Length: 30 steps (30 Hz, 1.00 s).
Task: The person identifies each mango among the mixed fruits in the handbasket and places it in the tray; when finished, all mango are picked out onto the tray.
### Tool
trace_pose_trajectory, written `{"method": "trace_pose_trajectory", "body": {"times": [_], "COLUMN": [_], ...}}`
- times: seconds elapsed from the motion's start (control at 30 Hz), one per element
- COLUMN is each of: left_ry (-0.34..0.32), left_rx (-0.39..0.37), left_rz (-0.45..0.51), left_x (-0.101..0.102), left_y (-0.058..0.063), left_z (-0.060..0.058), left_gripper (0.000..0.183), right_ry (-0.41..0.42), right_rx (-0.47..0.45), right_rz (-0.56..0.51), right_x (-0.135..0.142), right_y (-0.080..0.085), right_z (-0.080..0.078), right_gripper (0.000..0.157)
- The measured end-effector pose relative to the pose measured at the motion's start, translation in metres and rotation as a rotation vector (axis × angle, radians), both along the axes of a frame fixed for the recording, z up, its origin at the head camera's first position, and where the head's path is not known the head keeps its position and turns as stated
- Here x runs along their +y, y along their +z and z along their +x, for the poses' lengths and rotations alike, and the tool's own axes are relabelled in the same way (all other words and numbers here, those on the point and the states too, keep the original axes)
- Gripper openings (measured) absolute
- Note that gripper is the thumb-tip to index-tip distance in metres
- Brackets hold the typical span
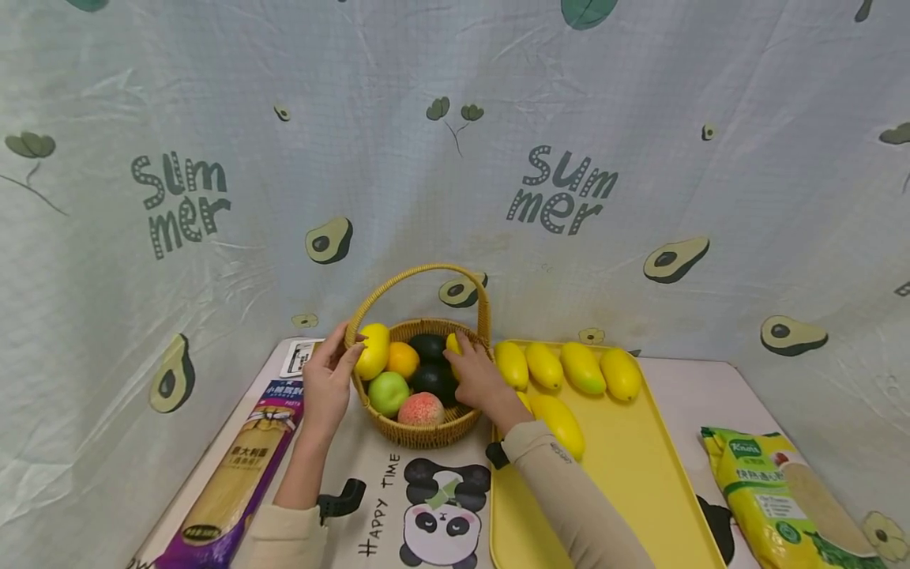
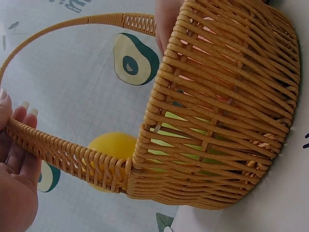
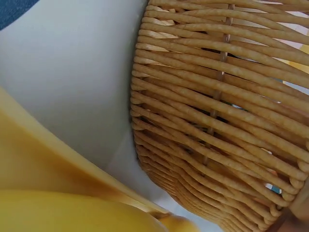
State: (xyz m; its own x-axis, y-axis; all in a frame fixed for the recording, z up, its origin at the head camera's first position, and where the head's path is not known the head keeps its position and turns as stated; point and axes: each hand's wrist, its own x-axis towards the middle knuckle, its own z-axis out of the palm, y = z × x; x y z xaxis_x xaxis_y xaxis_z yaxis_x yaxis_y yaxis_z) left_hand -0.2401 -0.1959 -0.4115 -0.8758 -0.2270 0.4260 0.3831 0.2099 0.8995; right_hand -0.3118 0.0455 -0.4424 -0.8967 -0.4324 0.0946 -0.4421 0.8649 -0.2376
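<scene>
A wicker basket [image 1: 426, 435] with a tall arched handle [image 1: 418, 271] stands on the table. My left hand [image 1: 330, 381] holds the left side of that handle, thumb on one side and fingers on the other in the left wrist view. Reaching over the basket's right rim, my right hand [image 1: 482, 383] grips a yellow mango [image 1: 453, 343], mostly hidden by the fingers. Inside the basket lie a large yellow fruit [image 1: 374, 352], an orange [image 1: 403, 359], a green apple [image 1: 388, 393], a peach [image 1: 421, 409] and dark avocados [image 1: 430, 384]. The right wrist view shows mainly the basket's woven side [image 3: 217, 106].
Right of the basket lies a yellow tray [image 1: 626, 474] with several mangoes [image 1: 582, 368] on it. A pasta packet [image 1: 238, 474] is at the left, and a yellow-green Knorr bag [image 1: 782, 498] at the far right. A printed curtain [image 1: 398, 182] hangs close behind.
</scene>
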Motion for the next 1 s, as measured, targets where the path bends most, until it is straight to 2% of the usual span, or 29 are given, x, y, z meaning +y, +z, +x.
{"method": "trace_pose_trajectory", "body": {"times": [0.37,0.67,1.0], "left_ry": [0.006,0.014,0.022], "left_rx": [0.007,0.013,0.008], "left_rz": [-0.008,-0.013,-0.011], "left_x": [0.000,-0.001,0.002], "left_y": [-0.002,-0.001,-0.003], "left_z": [0.000,-0.002,-0.002], "left_gripper": [0.044,0.045,0.047], "right_ry": [0.010,0.009,0.035], "right_rx": [0.126,0.083,0.062], "right_rz": [-0.186,-0.287,-0.267], "right_x": [0.006,0.012,0.020], "right_y": [-0.007,0.000,0.003], "right_z": [-0.002,0.002,0.010], "right_gripper": [0.063,0.062,0.061]}}
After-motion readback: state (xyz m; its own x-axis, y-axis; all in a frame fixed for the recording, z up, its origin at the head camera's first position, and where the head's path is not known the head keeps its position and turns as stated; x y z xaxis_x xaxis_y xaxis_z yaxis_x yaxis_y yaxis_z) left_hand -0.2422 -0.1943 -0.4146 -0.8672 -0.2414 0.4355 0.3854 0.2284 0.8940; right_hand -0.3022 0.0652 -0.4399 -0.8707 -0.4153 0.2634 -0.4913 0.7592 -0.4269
